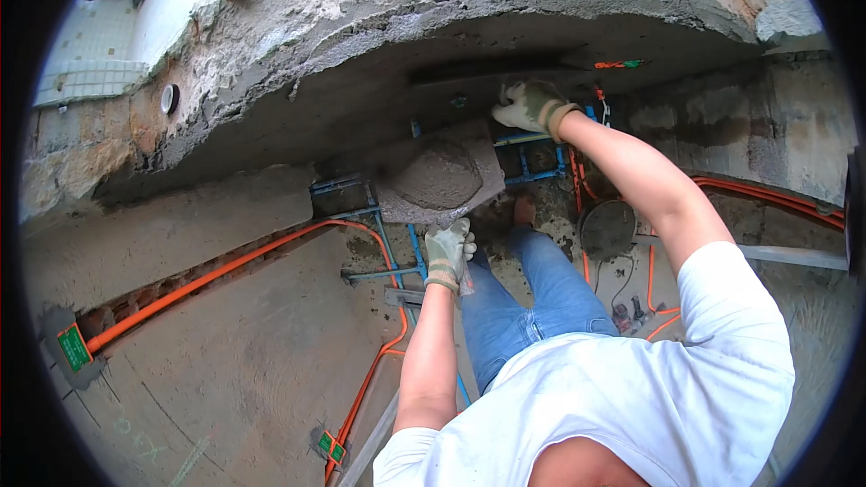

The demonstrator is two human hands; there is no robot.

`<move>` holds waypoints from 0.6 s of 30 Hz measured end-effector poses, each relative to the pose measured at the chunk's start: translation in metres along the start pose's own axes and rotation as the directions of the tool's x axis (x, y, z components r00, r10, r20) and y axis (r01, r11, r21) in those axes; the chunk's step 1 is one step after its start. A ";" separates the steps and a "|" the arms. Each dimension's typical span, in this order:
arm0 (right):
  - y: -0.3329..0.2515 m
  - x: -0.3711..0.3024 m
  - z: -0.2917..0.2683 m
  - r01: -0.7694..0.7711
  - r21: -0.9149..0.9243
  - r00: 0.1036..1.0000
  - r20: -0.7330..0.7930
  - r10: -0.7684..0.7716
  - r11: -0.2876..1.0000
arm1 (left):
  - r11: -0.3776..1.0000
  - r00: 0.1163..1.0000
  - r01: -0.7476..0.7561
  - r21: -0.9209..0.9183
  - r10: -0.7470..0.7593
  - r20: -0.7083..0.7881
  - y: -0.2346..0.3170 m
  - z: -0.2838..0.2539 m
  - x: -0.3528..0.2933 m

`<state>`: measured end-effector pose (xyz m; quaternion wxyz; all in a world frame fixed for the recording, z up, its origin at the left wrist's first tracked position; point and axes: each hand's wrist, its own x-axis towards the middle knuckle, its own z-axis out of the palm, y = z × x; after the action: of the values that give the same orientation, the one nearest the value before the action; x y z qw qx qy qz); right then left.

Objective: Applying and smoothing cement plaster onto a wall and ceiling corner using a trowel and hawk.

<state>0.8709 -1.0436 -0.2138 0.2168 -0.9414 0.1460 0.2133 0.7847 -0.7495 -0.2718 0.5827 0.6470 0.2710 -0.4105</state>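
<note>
I judge this the spreading step — my right hand (530, 106) curled round what looks like a trowel (492, 71) at the grey wall (334, 95); my left hand (447, 252) grips the board (487, 162) below, mortar (437, 179) heaped on it; the next stroke wants even pressure.

The mortar (439, 176) lies on the board (490, 162). Your left hand (448, 248) is at the board's near edge; your right hand (530, 108) is beyond the board and to its right — by the wall (356, 81). Pipes (532, 177) show on both sides of the board. Well left of the board runs a conduit (180, 293), ending at a box (74, 345). Your foot (524, 210) is just right of the board — your legs (555, 280) nearer you.
</note>
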 end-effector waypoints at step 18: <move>0.087 -0.106 -0.004 0.443 -0.079 0.647 -0.661 -0.380 0.893 | 0.984 0.979 -0.179 0.020 0.176 0.104 0.018 0.104 -0.021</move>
<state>0.7484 -1.1011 -0.1916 0.2357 -0.9520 0.0049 -0.1952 0.7668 -0.8513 -0.2425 0.6207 0.6551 0.1760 -0.3933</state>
